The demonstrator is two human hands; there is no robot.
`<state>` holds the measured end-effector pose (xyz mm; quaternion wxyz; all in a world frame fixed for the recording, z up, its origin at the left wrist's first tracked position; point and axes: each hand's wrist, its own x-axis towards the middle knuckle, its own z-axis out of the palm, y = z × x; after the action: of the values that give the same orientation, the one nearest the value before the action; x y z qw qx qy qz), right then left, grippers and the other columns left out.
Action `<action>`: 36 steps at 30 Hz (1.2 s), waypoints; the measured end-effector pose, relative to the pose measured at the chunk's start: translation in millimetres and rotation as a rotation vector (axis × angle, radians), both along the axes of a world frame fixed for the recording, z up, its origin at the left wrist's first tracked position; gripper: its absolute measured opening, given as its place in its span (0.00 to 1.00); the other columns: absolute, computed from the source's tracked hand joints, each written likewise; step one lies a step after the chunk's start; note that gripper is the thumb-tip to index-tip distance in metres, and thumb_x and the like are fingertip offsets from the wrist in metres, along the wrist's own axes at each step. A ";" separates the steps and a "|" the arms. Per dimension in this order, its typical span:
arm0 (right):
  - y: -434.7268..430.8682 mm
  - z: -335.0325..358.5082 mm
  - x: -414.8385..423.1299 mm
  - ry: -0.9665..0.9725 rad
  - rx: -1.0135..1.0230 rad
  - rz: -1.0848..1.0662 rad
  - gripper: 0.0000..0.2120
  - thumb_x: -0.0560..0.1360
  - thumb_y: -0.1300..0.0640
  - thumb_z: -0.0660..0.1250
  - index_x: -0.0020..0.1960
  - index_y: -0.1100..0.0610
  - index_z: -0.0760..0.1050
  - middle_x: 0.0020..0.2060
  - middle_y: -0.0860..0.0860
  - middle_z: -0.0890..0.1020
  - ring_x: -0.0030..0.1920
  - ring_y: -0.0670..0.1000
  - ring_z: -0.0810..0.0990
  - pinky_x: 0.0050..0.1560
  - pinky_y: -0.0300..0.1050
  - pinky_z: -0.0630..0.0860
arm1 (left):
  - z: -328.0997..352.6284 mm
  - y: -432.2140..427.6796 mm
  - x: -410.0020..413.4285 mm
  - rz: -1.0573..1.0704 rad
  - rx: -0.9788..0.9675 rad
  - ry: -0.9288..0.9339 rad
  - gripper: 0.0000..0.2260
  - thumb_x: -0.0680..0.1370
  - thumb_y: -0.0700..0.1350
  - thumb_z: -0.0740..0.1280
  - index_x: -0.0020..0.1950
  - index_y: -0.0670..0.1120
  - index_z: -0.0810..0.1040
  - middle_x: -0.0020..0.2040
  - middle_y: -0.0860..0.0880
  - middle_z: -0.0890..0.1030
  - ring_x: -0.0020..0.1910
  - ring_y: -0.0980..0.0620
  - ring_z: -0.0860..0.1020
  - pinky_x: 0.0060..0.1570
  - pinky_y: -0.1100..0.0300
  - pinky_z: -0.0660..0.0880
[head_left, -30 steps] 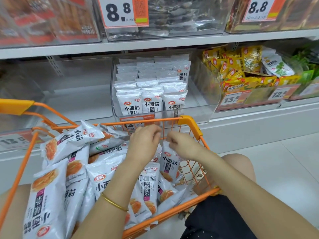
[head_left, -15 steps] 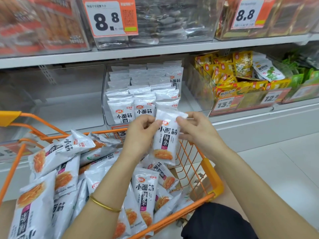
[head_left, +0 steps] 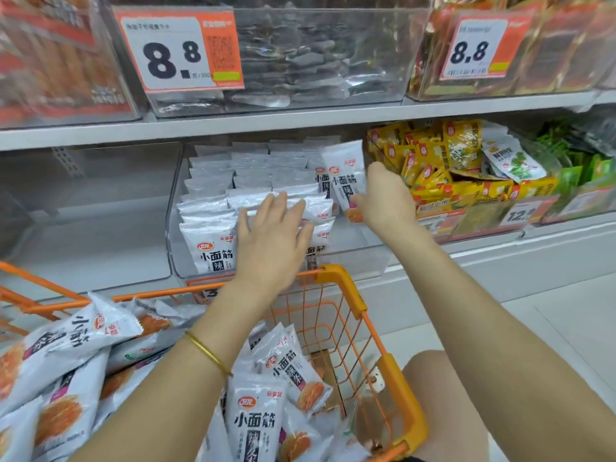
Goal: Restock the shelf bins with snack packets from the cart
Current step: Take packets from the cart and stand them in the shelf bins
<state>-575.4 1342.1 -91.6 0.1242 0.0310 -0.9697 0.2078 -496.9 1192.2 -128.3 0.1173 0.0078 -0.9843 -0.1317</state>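
Shelving point(head_left: 300, 119) now fills the view, with the cart point(head_left: 337, 274) lower. Right hand point(head_left: 383, 198) has lifted the packet point(head_left: 343, 175) from the cart into the bin's point(head_left: 172, 235) right side, gripping it upright. Left hand point(head_left: 270, 241), fingers straight, now presses on the stacked packets point(head_left: 206, 241).

The price tag point(head_left: 176, 51) on the clear upper bin point(head_left: 316, 61) reads "8.8". A second tag point(head_left: 476, 48) on the upper right bin point(head_left: 550, 55) also reads "8.8". In the middle bin point(head_left: 360, 258), the front packet point(head_left: 213, 251) shows "小面筋" with "辣" below. The raised packet point(head_left: 343, 181) bears "小面筋". A cart packet point(head_left: 255, 425) reads "卫龙", "小面筋" and "辣条". The lower tag point(head_left: 518, 215) on the yellow-packet bin point(head_left: 483, 225) begins "12."; the rest is hidden.
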 end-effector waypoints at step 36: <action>-30.3 -19.7 107.6 -0.353 -0.271 0.503 0.07 0.74 0.66 0.63 0.49 0.57 0.75 0.41 0.54 0.81 0.44 0.54 0.81 0.49 0.47 0.78 | -30.3 -37.7 86.9 0.000 0.214 0.210 0.11 0.74 0.39 0.63 0.53 0.48 0.80 0.51 0.51 0.81 0.50 0.46 0.74 0.51 0.52 0.69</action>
<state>-467.7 1311.8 -111.4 -0.0977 0.2162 -0.9017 0.3614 -410.0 1154.6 -158.6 0.2181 0.0063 -0.9470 -0.2358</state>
